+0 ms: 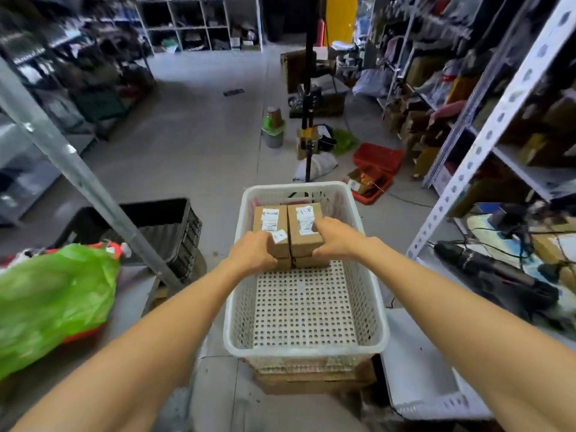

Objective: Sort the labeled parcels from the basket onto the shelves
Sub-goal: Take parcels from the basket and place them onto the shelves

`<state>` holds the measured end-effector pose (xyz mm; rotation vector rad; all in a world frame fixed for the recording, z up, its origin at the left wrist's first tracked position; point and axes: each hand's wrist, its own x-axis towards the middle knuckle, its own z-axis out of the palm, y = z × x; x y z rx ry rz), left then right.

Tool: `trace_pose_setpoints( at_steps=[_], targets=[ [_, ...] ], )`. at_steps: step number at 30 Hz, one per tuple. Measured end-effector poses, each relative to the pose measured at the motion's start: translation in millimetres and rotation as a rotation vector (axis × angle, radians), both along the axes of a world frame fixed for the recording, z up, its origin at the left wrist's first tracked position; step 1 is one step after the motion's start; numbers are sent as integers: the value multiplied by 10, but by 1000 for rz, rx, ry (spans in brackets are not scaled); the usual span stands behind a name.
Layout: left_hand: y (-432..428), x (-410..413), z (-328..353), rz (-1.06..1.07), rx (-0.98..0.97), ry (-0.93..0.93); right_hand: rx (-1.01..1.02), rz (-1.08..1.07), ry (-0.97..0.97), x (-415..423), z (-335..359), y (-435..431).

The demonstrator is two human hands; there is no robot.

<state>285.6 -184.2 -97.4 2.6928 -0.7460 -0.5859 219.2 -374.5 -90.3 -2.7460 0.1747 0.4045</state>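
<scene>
Both arms reach forward into a white perforated plastic basket (240, 307). The left hand (252, 252) is clamped on the near left corner of the left brown cardboard parcel (270, 224), fingers curled over its top. The right hand (338, 240) is clamped on the right brown cardboard parcel (307, 227), fingers over its right top edge. These 2 parcels sit between the hands, side by side and touching, at the far end of the basket. Each has a white printed label on top; the right one also has a handwritten mark. Under each, the edge of a lower brown box shows; how many lie below, cannot tell. The basket floor nearer than the hands shows rows of holes. The basket rests on flat brown cardboard cartons (311, 380). Left of the left hand: a green plastic bag (53, 304), with a black plastic crate (168, 226) beyond it. Right of the right hand: a white slotted metal shelf upright (486, 135), its shelf contents blurred. Beyond both hands, on the grey floor: a red plastic tray (378, 157).
</scene>
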Motion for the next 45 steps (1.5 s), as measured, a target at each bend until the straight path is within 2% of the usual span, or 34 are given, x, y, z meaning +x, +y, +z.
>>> trace_pose_setpoints(
  at_steps=[5,14,19,23,25,28,34,37,41,45],
  targets=[
    [-327,487,-217,-30,4,39,34,-52,36,467,-292,-224],
    [-1010,1819,-1134,-162,67,155,130,-239,138,1455,-1141,-684],
    [-1404,2512,-1676,-237,125,225,188,-425,192,2037,-1716,-935],
    [-1676,2832,-2175,-153,105,314,208,-596,164,2362,-2246,-1123],
    [-1761,2877,-2467,-91,106,366,205,-713,158,2459,-2560,-1230],
    [-1852,2833,-2757,43,66,433,310,-863,154,2505,-2895,-1352],
    [-2009,2601,-2919,197,-11,420,570,-875,156,2406,-3212,-1394],
    [-2076,2504,-2995,217,-106,497,656,-943,153,2245,-3270,-1420],
    [-2113,2339,-3200,227,-225,752,712,-1004,173,1934,-3307,-1477],
    [-2055,2272,-3385,175,-276,823,795,-1037,60,1830,-3345,-1388]
  ],
)
